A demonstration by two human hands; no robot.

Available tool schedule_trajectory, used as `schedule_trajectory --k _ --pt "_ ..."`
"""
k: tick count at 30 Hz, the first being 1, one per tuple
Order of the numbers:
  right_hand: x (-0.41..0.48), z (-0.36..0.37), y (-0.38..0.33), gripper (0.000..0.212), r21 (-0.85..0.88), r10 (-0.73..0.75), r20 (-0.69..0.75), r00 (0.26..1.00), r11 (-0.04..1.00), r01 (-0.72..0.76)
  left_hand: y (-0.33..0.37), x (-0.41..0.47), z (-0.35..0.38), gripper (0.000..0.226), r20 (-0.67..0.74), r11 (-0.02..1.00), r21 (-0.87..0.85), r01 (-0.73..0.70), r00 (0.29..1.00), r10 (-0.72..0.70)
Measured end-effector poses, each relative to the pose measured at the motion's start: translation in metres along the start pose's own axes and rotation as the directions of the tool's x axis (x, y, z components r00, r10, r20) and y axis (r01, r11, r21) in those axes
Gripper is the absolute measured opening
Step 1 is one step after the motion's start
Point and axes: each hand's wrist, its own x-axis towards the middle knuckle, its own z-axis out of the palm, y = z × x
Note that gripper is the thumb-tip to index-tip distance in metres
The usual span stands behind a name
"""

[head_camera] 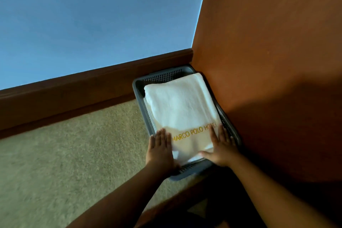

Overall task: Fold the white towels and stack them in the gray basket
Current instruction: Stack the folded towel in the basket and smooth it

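My left hand (160,147) and right hand (223,147) lie flat and apart, fingers straight, on the near end of the folded white towel (180,105) in the gray basket (137,84). It looks soft, light and floppy, so I'd lift it under both side folds.

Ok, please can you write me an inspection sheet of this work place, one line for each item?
Surface: beige carpet; the gray basket stands on it in the corner.
Job's things: folded white towel with gold lettering lies in the basket over lower towels.
Clutter: nothing seen.
Grips: left hand and right hand flat on the top towel's near end, fingers straight.
Cables: nothing seen.
Surroundings: blue wall, orange wall, dark baseboard.
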Motion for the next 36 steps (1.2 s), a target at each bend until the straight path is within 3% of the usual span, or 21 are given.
schedule_trajectory --k 4,7,11,16,19,22,24,30,36 --pt "-0.015 -0.015 -0.026 0.107 0.030 0.104 -0.044 0.994 0.994 -0.102 -0.016 -0.029 0.005 0.084 -0.035 0.992 -0.107 -0.065 0.997 0.061" --pt "-0.037 -0.026 -0.065 0.080 0.057 0.045 -0.168 0.985 0.998 -0.036 -0.064 -0.069 0.010 0.070 -0.059 0.974 -0.202 -0.103 0.994 0.093" --pt "-0.075 -0.036 -0.145 0.066 0.073 -0.189 -0.270 0.944 0.974 0.216 -0.163 -0.143 0.026 0.067 -0.099 0.923 -0.362 0.133 0.979 -0.180" --pt "-0.149 -0.021 -0.296 0.054 0.101 -0.499 -0.225 0.837 0.842 0.530 -0.281 -0.303 0.069 0.064 -0.036 0.665 -0.598 0.448 0.814 -0.580" --pt "-0.199 0.008 -0.375 0.048 0.110 -0.648 -0.156 0.746 0.739 0.665 -0.320 -0.394 0.107 0.061 -0.003 0.518 -0.695 0.498 0.719 -0.695" --pt "-0.273 0.054 -0.460 0.043 0.078 -0.800 -0.024 0.599 0.596 0.799 -0.342 -0.510 0.158 0.058 0.108 0.325 -0.734 0.596 0.575 -0.811" --pt "-0.304 0.078 -0.494 0.041 0.098 -0.849 0.021 0.528 0.527 0.844 -0.341 -0.559 0.180 0.054 0.106 0.286 -0.755 0.589 0.541 -0.834" --pt "-0.399 0.153 -0.579 0.038 0.075 -0.935 0.161 0.317 0.332 0.940 -0.325 -0.689 0.236 0.047 0.160 0.066 -0.826 0.559 0.345 -0.925" --pt "-0.436 0.186 -0.632 0.035 0.057 -0.946 0.231 0.228 0.247 0.967 -0.325 -0.743 0.266 0.044 0.201 -0.073 -0.887 0.457 0.240 -0.950"
